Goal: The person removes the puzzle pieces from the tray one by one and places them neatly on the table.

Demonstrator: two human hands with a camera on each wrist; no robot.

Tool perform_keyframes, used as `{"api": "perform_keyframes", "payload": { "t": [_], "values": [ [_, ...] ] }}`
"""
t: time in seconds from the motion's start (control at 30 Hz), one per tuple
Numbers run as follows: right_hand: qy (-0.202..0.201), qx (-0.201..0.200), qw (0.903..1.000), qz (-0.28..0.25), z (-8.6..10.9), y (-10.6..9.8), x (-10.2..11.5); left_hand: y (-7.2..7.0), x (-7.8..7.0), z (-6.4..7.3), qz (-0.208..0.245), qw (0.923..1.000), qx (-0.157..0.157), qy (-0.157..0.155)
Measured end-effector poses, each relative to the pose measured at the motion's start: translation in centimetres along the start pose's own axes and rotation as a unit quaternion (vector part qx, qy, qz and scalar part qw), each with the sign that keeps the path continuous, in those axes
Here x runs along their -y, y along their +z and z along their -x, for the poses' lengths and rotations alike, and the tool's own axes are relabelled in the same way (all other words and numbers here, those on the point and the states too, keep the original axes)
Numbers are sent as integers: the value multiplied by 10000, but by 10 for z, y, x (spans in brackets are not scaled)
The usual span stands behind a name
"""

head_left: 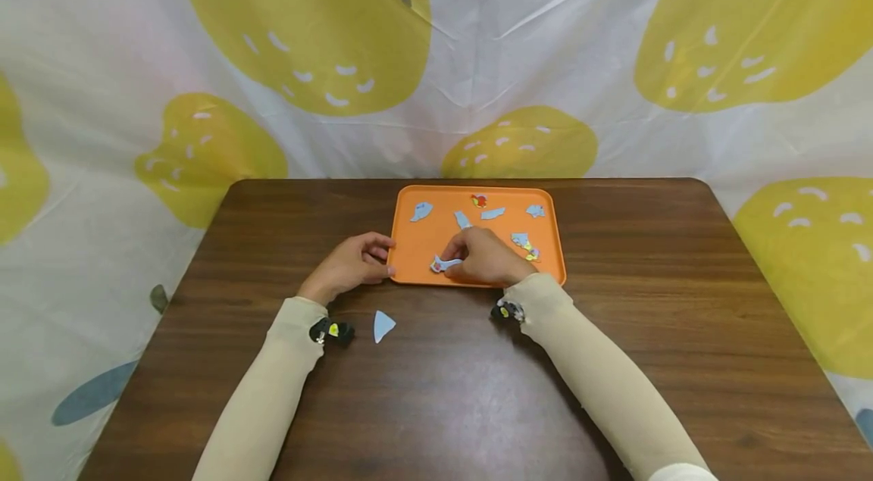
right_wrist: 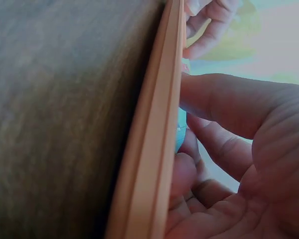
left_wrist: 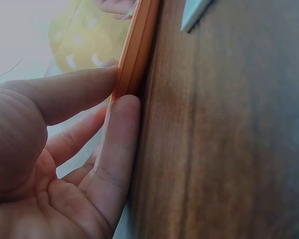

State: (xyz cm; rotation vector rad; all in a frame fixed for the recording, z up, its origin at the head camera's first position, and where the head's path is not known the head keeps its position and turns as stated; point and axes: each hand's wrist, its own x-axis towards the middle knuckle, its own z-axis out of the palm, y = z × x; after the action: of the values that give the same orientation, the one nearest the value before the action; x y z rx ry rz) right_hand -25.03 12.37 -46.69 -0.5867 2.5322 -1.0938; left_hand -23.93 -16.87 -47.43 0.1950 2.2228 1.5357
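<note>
The orange tray [head_left: 417,238] lies on the table with several light blue puzzle-like pieces in it. My left hand [head_left: 351,265] is at its near left corner, and in the left wrist view thumb and a finger pinch the tray's edge [left_wrist: 137,55]. Over the tray's near part, my right hand [head_left: 487,257] pinches a light blue piece [head_left: 439,264] with a small red print. The right wrist view shows this hand behind the tray's side [right_wrist: 148,164], which hides most of the piece. Another blue piece [head_left: 462,219] lies just beyond the right fingers.
A pale blue triangular piece [head_left: 383,326] lies on the brown table [head_left: 409,405], in front of the tray. Other pieces in the tray include a red one [head_left: 480,201], a blue-and-yellow one [head_left: 525,245] and a blue one [head_left: 421,211]. A patterned curtain [head_left: 477,72] hangs behind.
</note>
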Motion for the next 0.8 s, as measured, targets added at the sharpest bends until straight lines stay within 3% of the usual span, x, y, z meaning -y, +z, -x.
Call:
{"api": "perform_keyframes", "payload": {
  "t": [0.47,0.8],
  "values": [
    [-167,-265,9995,41,8,-9,6,0,-1,1,40,10000,14,-2],
    [-101,-349,9984,-431,15,-14,9,0,1,0,0,10000,4,37]
  ]
}}
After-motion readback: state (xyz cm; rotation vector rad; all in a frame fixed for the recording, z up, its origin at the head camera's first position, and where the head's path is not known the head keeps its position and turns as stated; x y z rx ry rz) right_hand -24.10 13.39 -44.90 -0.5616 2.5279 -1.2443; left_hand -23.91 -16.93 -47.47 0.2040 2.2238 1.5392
